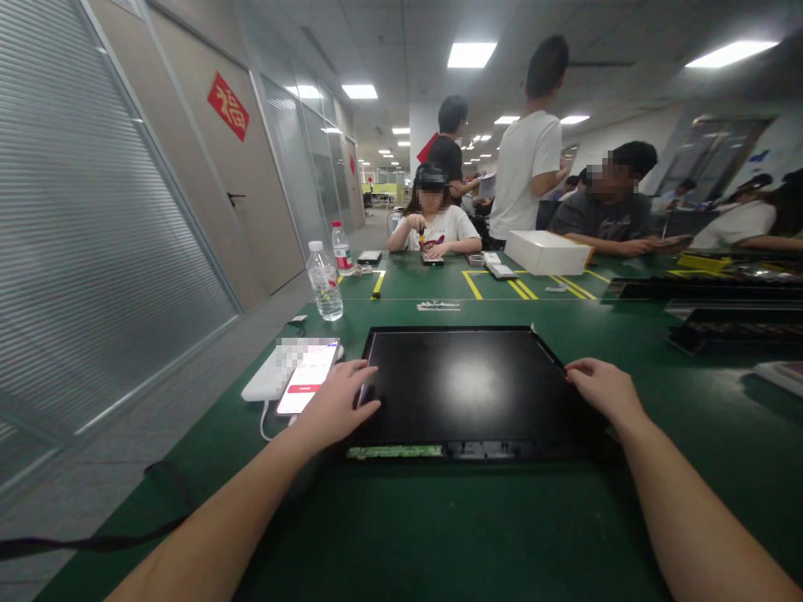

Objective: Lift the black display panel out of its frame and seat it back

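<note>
A black flat display panel (427,410) lies face up on the green table, with a thin frame around it. Along its near edge shows a green circuit board strip (394,451). My left hand (339,400) is at the panel's left edge, thumb and fingers apart, fingertips over the border. On the opposite side, my right hand (606,391) has its fingers together at the right edge of the frame, pinching it. Close to my left hand, a lit phone (307,380) leans on a white box-like item (267,380), a white cable below it.
Two water bottles (324,283) stand at the table's left side. Small white strips (438,307) lie beyond the panel. Dark long parts (728,330) are piled on the right. Across the table a person (432,226) works with a screwdriver, near a white box (544,252).
</note>
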`<state>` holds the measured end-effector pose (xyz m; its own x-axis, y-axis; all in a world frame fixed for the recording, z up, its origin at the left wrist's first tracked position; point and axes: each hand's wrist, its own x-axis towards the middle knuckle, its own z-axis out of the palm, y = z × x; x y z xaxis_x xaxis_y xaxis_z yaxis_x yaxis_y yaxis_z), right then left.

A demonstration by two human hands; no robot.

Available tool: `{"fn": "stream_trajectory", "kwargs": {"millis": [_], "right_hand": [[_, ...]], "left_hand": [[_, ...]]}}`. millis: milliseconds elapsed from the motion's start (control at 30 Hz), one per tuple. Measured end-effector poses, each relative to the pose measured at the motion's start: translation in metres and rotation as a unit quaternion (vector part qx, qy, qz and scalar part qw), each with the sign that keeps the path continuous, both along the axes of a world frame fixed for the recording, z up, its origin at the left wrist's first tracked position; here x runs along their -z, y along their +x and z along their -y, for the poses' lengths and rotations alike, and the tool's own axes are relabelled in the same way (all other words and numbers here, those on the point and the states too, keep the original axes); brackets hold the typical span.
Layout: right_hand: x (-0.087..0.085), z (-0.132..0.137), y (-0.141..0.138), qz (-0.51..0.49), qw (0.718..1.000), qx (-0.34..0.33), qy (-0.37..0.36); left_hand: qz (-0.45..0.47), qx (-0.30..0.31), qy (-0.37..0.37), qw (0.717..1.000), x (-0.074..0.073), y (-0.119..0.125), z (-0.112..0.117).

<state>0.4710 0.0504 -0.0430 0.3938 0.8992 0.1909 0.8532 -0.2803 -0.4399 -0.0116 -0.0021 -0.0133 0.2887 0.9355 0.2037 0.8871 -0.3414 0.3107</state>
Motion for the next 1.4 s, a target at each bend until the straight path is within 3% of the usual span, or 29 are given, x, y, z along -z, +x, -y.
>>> {"fn": "stream_trajectory", "kwargs": {"millis": [167, 300, 900, 1400], "right_hand": [[-0.001, 0.001, -0.001, -0.005, 1.000, 0.000, -0.012], [-0.003, 0.002, -0.003, -0.002, 1.000, 0.006, -0.006], [-0.003, 0.003, -0.005, -0.001, 1.000, 0.001, 0.002], [-0.003, 0.002, -0.004, -0.005, 1.000, 0.000, -0.003]], "left_hand": [[-0.042, 0.046, -0.115, 0.991, -0.018, 0.004, 0.013], [-0.047, 0.062, -0.154, 0.985, -0.023, 0.001, 0.013], [0.032, 0.191, -0.151, 0.970, -0.020, 0.000, 0.015], [0.011, 0.204, -0.166, 0.965, -0.023, 0.002, 0.019]]}}
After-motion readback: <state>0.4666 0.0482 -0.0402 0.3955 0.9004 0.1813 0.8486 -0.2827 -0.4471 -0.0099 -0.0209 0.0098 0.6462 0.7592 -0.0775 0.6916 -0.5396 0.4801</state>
